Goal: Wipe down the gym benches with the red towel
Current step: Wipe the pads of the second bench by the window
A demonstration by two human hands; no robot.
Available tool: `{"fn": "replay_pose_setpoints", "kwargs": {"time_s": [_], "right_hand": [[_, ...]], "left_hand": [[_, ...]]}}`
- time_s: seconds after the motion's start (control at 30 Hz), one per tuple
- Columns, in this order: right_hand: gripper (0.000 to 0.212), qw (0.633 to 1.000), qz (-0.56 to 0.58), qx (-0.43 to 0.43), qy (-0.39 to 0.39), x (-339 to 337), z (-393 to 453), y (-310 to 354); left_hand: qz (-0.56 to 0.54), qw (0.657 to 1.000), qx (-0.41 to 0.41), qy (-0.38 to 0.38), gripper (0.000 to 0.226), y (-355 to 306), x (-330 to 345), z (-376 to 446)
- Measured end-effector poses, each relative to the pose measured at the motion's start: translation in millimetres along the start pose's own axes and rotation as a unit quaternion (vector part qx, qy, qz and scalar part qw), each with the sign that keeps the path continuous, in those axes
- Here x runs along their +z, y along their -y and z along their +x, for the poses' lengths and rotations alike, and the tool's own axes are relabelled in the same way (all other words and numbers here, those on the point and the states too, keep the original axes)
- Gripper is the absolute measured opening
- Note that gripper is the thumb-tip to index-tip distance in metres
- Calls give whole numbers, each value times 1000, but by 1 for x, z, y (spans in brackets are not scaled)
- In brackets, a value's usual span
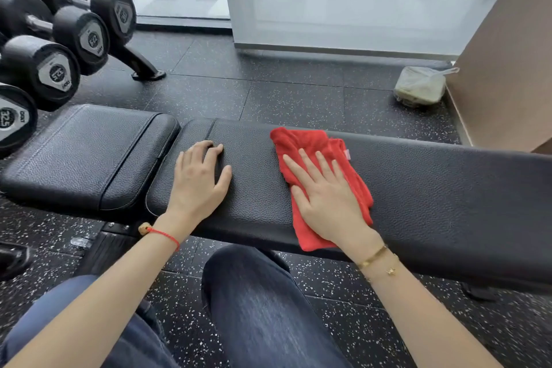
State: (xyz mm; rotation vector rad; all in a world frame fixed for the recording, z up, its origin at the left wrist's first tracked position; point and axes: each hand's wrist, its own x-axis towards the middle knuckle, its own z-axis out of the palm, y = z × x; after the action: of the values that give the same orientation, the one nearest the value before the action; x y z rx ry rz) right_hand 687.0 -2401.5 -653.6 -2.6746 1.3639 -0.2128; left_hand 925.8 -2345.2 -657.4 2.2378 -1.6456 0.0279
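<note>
Nearest, my two knees in dark jeans [263, 308] over the speckled rubber floor [328, 287]; I judge I am crouched low to reach the pad at a flat angle. Next, my left hand [198, 181], fingers loosely spread and holding nothing, palm down on the bare black pad, likely bracing me and steadying the desk while the other hand works. Beside it and apart, my right hand [327, 203], fingers splayed flat and pressing on the red towel [313, 143], not gripping it; the open palm spreads pressure over more cloth. The towel lies rumpled across the width of the long back pad of the desk [448, 188], its near edge hanging slightly over the front rim. To the left, the shorter seat pad [80, 155], separated by a gap, not under either hand. Further left, dumbbells [59, 69] on their rack. Farthest, a pale bag [419, 86] on the floor beside a brown wall panel, and grey glazing behind. Wiping appears to be under way, with the long stretch of pad to the right yet to cover.
</note>
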Motion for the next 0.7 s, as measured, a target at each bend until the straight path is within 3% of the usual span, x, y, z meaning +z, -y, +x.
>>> {"fn": "replay_pose_setpoints", "kwargs": {"time_s": [0.1,0.33,0.47,0.7], "right_hand": [[57,999,-16,43,-9,-7,-12,-27],[57,984,2,178,11,-16,39,-57],[58,994,8,106,27,-10,67,-26],[58,1000,5,19,-7,-3,16,-25]], "left_hand": [[8,1000,-19,-8,56,-14,1,4],[-33,999,34,5,50,-60,23,4],[-33,998,55,12,52,-75,33,6],[-23,998,50,9,49,-76,38,5]]}}
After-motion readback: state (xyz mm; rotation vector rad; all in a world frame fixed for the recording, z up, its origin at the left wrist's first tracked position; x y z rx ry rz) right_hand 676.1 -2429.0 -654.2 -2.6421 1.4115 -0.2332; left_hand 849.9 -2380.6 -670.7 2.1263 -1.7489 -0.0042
